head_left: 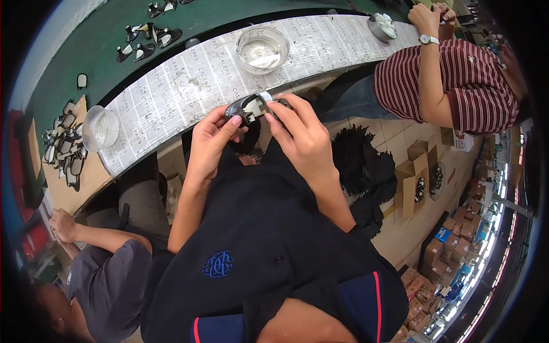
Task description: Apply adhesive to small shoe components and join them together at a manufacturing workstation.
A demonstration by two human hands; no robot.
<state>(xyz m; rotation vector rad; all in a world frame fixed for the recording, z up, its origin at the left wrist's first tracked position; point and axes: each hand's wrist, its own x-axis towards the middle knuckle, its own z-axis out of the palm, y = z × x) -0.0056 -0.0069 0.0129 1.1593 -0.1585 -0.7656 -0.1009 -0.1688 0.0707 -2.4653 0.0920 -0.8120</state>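
Note:
In front of my chest, over the near edge of the bench, I hold a black shoe (235, 108) with pale parts showing inside it. My left hand (209, 137) is closed round its rounded black end, thumb on top. The fingers of my right hand (304, 132) are closed at the other side, on a black strap-like part. A small white piece (265, 96) shows by the right fingertips; whether it belongs to the shoe I cannot tell. My fingers hide part of the shoe.
A clear round bowl (263, 50) stands on the paper-covered bench (189, 80); another clear bowl (100, 128) is near a pile of black shoe parts (66, 143). Black shoes (166, 37) sit on the green surface (217, 14). Co-workers sit left (111, 280) and right (446, 86).

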